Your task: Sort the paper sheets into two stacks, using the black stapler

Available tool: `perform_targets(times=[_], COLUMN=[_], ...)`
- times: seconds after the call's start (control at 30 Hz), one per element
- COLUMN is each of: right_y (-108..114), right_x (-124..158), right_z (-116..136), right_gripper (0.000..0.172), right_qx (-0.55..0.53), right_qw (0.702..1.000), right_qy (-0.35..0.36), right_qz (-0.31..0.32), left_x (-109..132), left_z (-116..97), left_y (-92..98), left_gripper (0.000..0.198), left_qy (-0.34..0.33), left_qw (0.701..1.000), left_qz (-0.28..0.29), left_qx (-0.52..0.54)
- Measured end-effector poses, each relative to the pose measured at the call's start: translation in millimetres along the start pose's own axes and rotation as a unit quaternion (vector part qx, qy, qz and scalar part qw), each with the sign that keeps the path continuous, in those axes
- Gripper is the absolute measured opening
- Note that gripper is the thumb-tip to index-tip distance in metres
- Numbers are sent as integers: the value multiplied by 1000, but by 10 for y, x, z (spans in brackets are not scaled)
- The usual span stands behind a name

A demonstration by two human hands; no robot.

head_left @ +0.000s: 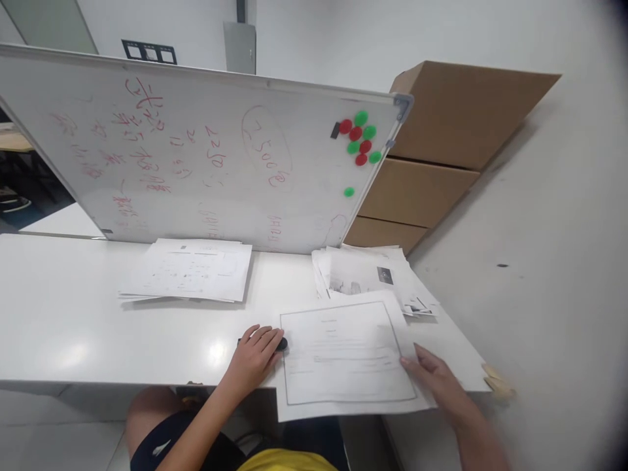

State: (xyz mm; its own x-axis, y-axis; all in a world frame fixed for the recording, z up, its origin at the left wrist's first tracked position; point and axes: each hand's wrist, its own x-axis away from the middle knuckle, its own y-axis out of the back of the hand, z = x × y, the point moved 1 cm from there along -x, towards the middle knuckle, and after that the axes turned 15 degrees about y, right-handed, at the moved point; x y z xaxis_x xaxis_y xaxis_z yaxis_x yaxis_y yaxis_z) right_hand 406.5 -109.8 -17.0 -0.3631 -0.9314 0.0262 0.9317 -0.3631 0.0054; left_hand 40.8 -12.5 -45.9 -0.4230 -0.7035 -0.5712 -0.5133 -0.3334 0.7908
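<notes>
A printed sheet with a thin border (346,356) lies at the near edge of the white table (73,314), its lower part hanging over the edge. My right hand (434,376) rests on the sheet's right edge, fingers bent against the paper. My left hand (255,356) lies just left of the sheet, fingers curled over a small black object (281,344), perhaps a pen or marker, of which only the tip shows.
A whiteboard (196,150) with red writing and red and green magnets (360,137) leans at the table's back. Two paper stacks lie on the table, one at the centre (189,269), one at the right (373,275). Stacked cardboard boxes (441,144) stand by the right wall.
</notes>
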Motion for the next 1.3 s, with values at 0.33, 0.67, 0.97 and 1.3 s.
perform_targets(times=[0.33,0.67,0.97,1.3], right_y=[442,87,-1562,-1581], right_x=[-1570,-1549,70,205], right_z=[270,150,72,-227], right_gripper=[33,67,56,79], right_qx=[234,469,38,-151], right_qw=[965,840,983,983], right_qy=[89,193,166,-11], right_qz=[-82,-191,62,-101], left_x=[-282,-125,-106,-409], left_z=[1241,1769,279,487], left_y=[417,526,481,493], left_gripper=[44,37,41,62], left_qy=[180,281,40,-18], left_qw=[973,953,987,990], left_qz=[-22,-44,-124,96], left_qx=[-141,-107,-99,-104])
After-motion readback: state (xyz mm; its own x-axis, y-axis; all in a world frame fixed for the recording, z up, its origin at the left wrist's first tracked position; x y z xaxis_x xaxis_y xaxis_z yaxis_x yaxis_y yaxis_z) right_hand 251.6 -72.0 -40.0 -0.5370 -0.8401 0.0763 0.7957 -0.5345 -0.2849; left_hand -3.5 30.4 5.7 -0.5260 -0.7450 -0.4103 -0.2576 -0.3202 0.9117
